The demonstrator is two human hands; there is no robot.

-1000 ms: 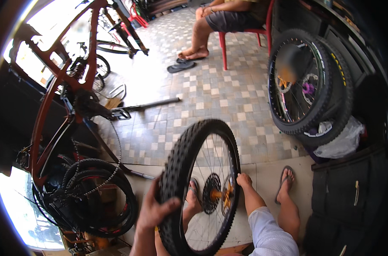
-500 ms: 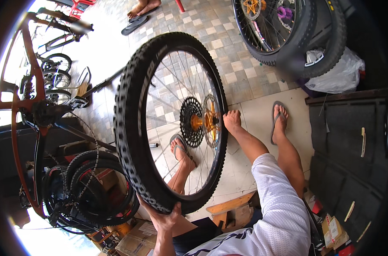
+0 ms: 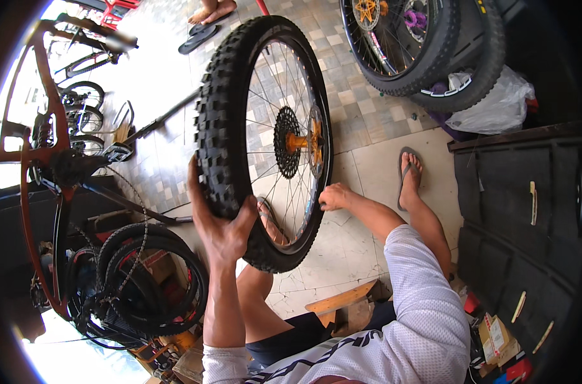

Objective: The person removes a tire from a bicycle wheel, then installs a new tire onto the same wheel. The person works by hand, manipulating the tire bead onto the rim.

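A bicycle wheel with a knobby black tyre [image 3: 222, 128] stands upright in front of me, its tread turned toward the left. Its orange hub [image 3: 296, 142] carries a black cassette [image 3: 284, 144] and, on the right side, a brake disc [image 3: 316, 142]. My left hand [image 3: 224, 230] is wrapped round the tyre's near left part, with the thumb over the sidewall. Beside the tyre's right edge, my right hand [image 3: 334, 197] is closed with its fingers curled. Whatever its fingers hold, if anything, is hidden, and I cannot tell whether they press on the tyre.
A reddish bicycle frame [image 3: 59, 147] stands left, with loose tyres [image 3: 150, 281] below it. More wheels [image 3: 425, 83] and a white plastic bag [image 3: 496, 109] lie at the far right. A dark panel [image 3: 515, 211] is at right; a wooden piece [image 3: 342, 297] sits near me. Another person's feet [image 3: 211, 13] show far off.
The wheel has moved away from me and turned, showing more tread. My left hand has gone up and forward with it. My right hand has shifted slightly left and nearer to me.
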